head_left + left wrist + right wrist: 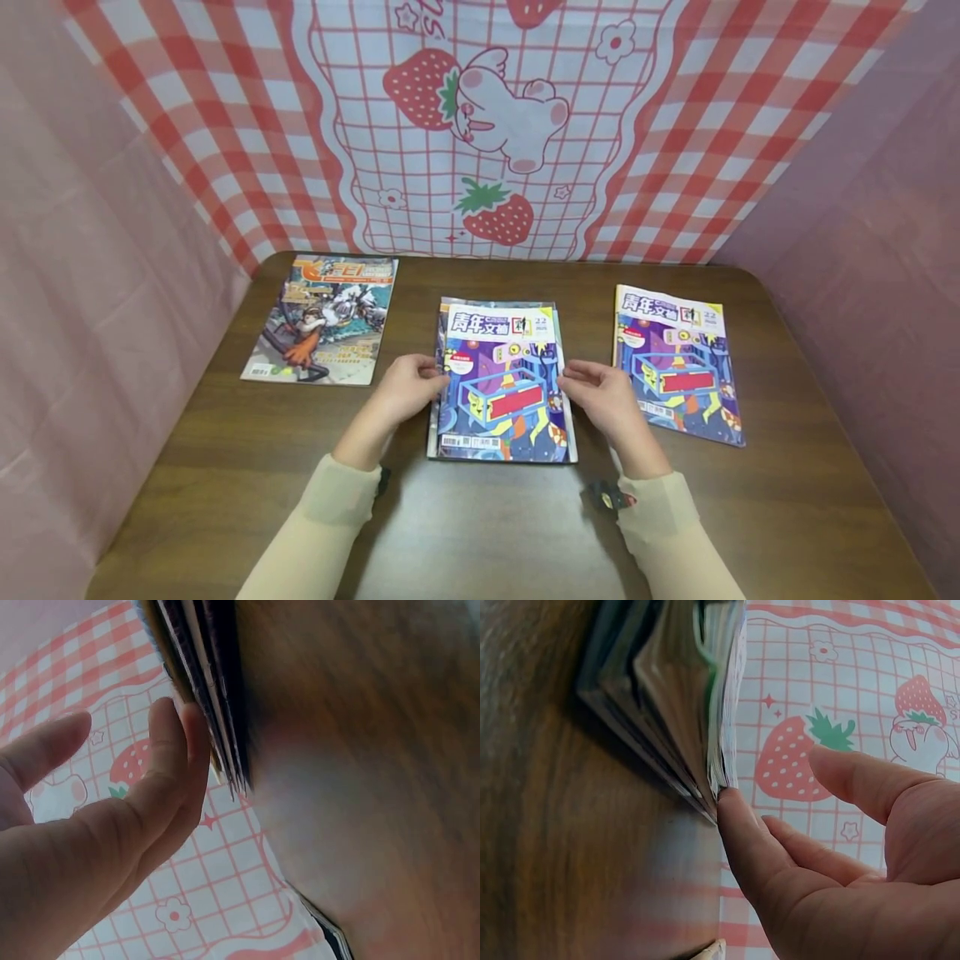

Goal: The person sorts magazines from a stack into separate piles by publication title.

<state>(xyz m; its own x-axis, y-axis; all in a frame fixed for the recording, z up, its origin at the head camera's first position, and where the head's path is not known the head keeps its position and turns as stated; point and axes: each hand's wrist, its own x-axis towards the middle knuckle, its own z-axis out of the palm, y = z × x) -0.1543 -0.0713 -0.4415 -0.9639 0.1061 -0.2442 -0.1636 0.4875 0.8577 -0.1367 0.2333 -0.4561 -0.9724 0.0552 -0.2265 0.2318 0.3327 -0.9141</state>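
A stack of magazines lies in the middle of the table, a purple-covered one with a white title band on top and the edges of others showing beneath it. At its left side is my left hand; in the left wrist view its fingertips meet the stack's edge while the thumb stands apart. My right hand is at the opposite side. The right wrist view shows its index finger against the page edges of the stack, thumb raised away from them.
To the left lies a magazine with an orange title and a cartoon figure. A second purple magazine lies slightly turned at the right, just beyond my right hand. Behind the brown table hangs a red-checked strawberry cloth.
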